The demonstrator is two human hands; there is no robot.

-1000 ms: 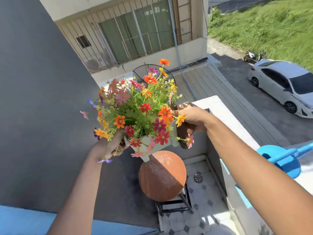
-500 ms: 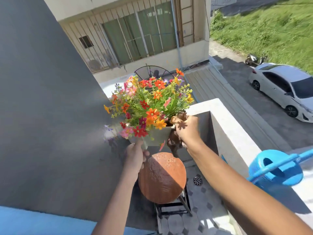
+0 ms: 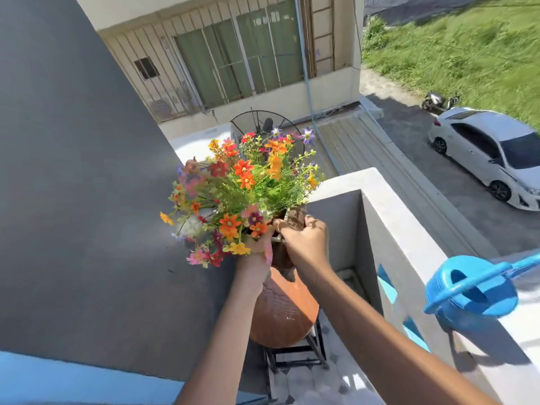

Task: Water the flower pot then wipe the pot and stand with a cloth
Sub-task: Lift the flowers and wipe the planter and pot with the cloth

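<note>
The flower pot is full of orange, red, pink and purple flowers and leans to the left, its pale body mostly hidden by blooms. It is held in the air just above the round brown stand. My left hand grips the pot from below at its near side. My right hand presses a brown cloth against the pot's right side, and the cloth hangs down between my hands. Both hands are close together.
A blue watering can sits on the white parapet wall to the right. A dark grey wall stands close on the left. The stand has black legs on a tiled floor. Street and a white car lie far below.
The pot has tipped further left and dropped slightly. My left hand has slid right under the pot, ending next to my right hand with the cloth.
</note>
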